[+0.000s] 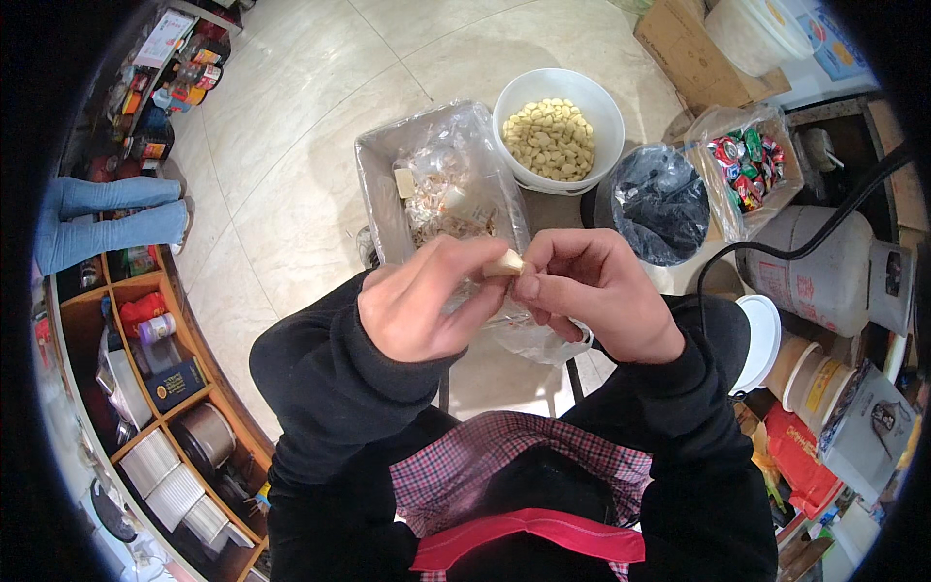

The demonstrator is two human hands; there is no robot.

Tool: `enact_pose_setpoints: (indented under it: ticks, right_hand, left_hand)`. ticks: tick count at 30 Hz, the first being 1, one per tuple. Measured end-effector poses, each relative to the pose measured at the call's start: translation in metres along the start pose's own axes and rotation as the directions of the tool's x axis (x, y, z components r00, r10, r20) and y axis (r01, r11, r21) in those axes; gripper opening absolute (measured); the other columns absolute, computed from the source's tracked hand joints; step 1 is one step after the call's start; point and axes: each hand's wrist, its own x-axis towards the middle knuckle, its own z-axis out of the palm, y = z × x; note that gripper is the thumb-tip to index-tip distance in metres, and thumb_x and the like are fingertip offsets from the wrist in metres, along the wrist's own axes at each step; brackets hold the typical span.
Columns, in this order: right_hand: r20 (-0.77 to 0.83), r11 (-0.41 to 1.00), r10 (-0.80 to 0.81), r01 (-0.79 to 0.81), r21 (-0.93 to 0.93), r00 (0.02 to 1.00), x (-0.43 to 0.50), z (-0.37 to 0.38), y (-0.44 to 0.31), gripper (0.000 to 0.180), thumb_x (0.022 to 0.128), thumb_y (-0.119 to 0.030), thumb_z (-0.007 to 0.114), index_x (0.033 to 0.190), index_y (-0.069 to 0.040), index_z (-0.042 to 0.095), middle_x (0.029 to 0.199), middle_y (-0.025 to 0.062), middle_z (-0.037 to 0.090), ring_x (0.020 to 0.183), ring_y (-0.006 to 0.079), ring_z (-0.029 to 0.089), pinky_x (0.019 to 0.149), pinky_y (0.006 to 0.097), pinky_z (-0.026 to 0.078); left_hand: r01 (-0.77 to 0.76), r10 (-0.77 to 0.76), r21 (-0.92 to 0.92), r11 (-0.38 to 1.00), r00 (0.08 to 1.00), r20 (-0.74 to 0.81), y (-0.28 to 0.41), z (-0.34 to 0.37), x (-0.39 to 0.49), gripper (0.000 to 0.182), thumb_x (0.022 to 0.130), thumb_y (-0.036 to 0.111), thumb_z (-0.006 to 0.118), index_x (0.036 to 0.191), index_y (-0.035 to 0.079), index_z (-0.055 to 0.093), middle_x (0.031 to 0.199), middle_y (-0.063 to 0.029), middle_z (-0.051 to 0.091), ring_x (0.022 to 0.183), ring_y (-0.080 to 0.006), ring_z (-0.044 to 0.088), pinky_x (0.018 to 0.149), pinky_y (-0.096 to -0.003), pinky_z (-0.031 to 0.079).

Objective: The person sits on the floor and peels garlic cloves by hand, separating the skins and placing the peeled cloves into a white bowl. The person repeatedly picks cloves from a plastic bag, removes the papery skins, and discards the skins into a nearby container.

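A pale garlic clove (513, 260) is pinched between the thumb and fingers of my left hand (418, 302). My right hand (607, 295) meets it from the other side, thumb and forefinger closed at the clove's end. Both hands are over the near end of a box lined with clear plastic (378, 174). Papery garlic skins (429, 207) lie inside that box. Just beyond, to the right, a white bucket (614, 120) holds many peeled garlic cloves (549, 138).
At right are a bin with a black bag (660, 207), a box of crushed cans (748, 169), a grey gas cylinder (814, 265) and a black hose (800, 251). Wooden shelves (196, 400) line the left, where a person in jeans (116, 225) stands. Bottles (200, 73) stand beyond.
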Motion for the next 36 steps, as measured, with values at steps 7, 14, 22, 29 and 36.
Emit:
enact_pose_setpoints:
  ticks: [7, 14, 22, 29, 36]
  right_hand:
    - [-0.071, 1.0, -0.025, 0.024, -0.014, 0.997, 0.001, -0.005, 0.001, 0.01, 0.093, -0.009, 0.07, 0.096, -0.001, 0.064, 0.077, 0.002, 0.063, 0.056, 0.005, 0.052, 0.047, 0.0203, 0.037]
    - [-0.051, 0.997, -0.068, 0.07, 0.027, 0.996, 0.0, -0.008, -0.001, 0.012, 0.092, -0.006, 0.072, 0.099, 0.0, 0.064, 0.079, 0.002, 0.064, 0.058, 0.0057, 0.056, 0.048, 0.0206, 0.041]
    - [-0.107, 0.995, -0.095, 0.093, -0.022, 0.99, 0.0, -0.002, -0.001, 0.011, 0.096, -0.008, 0.066, 0.1, 0.002, 0.065, 0.08, 0.004, 0.066, 0.06, 0.0067, 0.057, 0.052, 0.0212, 0.043]
    - [-0.245, 0.932, -0.296, 0.223, -0.286, 0.923, 0.001, 0.013, 0.007, 0.013, 0.098, -0.007, 0.061, 0.099, 0.005, 0.065, 0.082, 0.0029, 0.067, 0.068, 0.0049, 0.06, 0.058, 0.02, 0.046]
    - [-0.283, 0.835, -0.385, 0.2, -0.513, 0.879, 0.003, 0.012, 0.01, 0.011, 0.092, -0.005, 0.062, 0.09, 0.005, 0.066, 0.075, 0.0012, 0.066, 0.069, 0.0026, 0.061, 0.061, 0.0188, 0.048]
  left_hand:
    - [0.25, -0.24, -0.053, 0.967, 0.961, 0.138, 0.011, -0.009, 0.0, 0.039, 0.077, -0.001, 0.08, 0.113, 0.004, 0.065, 0.085, -0.01, 0.069, 0.072, -0.0204, 0.072, 0.063, -0.0267, 0.056]
    - [0.18, -0.162, -0.11, 0.978, 0.975, 0.153, 0.009, -0.008, 0.008, 0.043, 0.079, 0.0, 0.08, 0.12, 0.005, 0.068, 0.08, -0.0059, 0.068, 0.062, -0.0101, 0.058, 0.056, -0.0231, 0.047]
    - [0.317, -0.304, -0.084, 0.945, 0.943, 0.136, 0.015, -0.008, 0.002, 0.038, 0.077, 0.001, 0.082, 0.112, 0.004, 0.067, 0.079, -0.0072, 0.067, 0.058, -0.0115, 0.059, 0.054, -0.0234, 0.048]
    - [0.051, -0.05, -0.026, 0.998, 0.998, 0.04, 0.012, 0.004, 0.003, 0.041, 0.075, 0.0, 0.083, 0.11, 0.002, 0.061, 0.082, -0.0094, 0.068, 0.069, -0.0207, 0.072, 0.059, -0.0305, 0.056]
    - [0.052, -0.066, 0.122, 0.991, 0.991, 0.116, 0.023, 0.008, -0.002, 0.045, 0.075, 0.001, 0.085, 0.113, 0.0, 0.061, 0.081, -0.0151, 0.07, 0.069, -0.0266, 0.074, 0.059, -0.0318, 0.058]
